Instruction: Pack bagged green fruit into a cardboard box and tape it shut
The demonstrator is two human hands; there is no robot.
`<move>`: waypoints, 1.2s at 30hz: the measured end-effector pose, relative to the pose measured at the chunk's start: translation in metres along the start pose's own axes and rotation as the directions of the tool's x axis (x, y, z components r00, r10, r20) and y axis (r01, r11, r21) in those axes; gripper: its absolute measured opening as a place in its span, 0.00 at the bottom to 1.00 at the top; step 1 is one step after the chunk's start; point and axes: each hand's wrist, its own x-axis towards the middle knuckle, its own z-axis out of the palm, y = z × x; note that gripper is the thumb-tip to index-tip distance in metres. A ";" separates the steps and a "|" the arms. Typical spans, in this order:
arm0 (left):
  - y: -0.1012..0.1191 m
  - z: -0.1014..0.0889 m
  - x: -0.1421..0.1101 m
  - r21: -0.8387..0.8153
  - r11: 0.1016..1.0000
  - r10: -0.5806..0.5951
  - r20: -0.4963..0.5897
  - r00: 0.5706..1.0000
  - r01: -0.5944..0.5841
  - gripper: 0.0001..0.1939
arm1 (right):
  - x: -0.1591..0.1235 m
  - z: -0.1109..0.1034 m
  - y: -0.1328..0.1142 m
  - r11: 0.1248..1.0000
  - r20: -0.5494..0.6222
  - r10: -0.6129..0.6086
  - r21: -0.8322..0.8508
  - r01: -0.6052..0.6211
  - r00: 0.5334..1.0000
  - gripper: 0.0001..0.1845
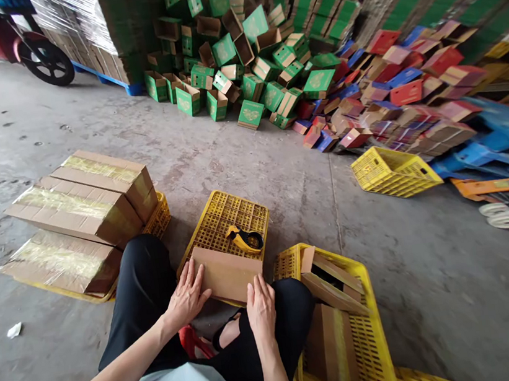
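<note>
A flat brown cardboard piece [226, 275] lies on an upturned yellow plastic crate [225, 216] in front of my knees. My left hand [187, 298] rests on its near left corner with fingers spread flat. My right hand [261, 307] presses on its near right edge, fingers stretched out together. A yellow and black tape dispenser [245, 239] sits on the crate just beyond the cardboard. I sit on the concrete floor in black trousers.
A yellow crate [371, 331] at my right holds folded cardboard boxes. Taped bundles of flat cardboard [83, 207] lie at left. Piles of green boxes [240, 48] and red and blue boxes [392, 97] fill the back. Another yellow crate [393, 172] stands right; a red scooter [5, 42] far left.
</note>
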 end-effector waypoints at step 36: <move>0.027 0.015 -0.003 0.014 0.996 0.092 -0.026 0.995 -0.092 0.42 | -0.025 0.017 -0.016 0.996 0.000 -0.084 -0.034 0.084 0.997 0.35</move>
